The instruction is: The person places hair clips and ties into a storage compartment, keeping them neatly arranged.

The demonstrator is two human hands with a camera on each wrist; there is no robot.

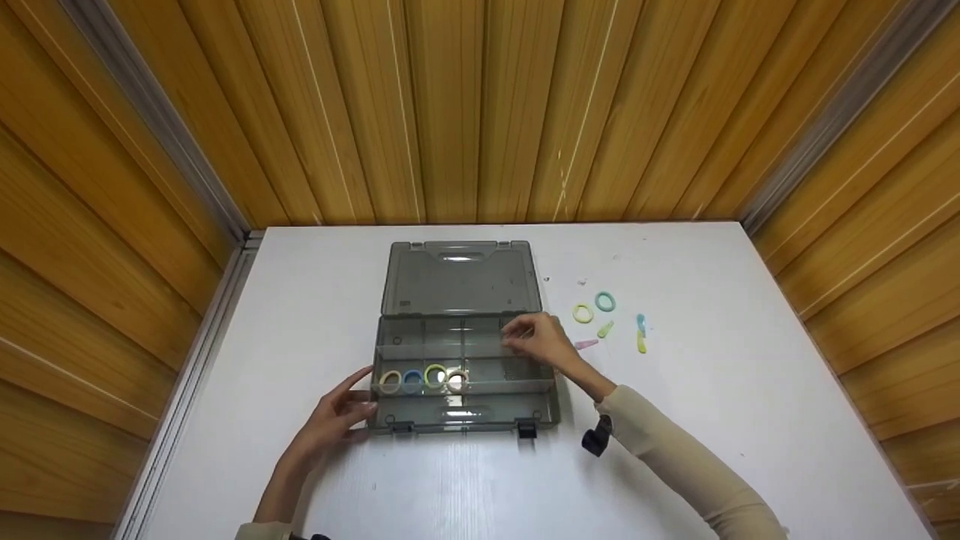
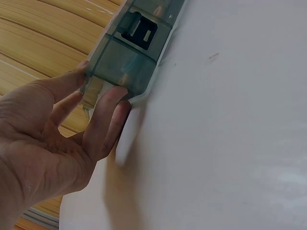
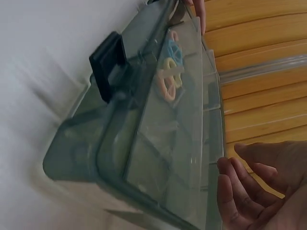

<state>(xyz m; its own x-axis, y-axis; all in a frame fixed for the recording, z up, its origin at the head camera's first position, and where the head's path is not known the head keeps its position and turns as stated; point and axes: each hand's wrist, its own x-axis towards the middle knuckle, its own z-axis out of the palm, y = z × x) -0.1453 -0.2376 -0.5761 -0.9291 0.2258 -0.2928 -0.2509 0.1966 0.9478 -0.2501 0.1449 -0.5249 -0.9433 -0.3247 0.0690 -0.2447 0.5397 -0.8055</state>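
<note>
Four rings (image 1: 425, 376) sit in the case (image 1: 495, 405), left hand (image 1: 334, 416) gripping it, right hand (image 1: 541, 341) relaxed.

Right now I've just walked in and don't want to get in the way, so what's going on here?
A person is working at an open, divided plastic case. Their left hand touches its left end, while their right hand is over its right side, with nothing visible between the fingers. Four rings sit in the case's middle row, toward the left. Two loose rings and four small clip-like pieces lie on the table to the right.
</note>
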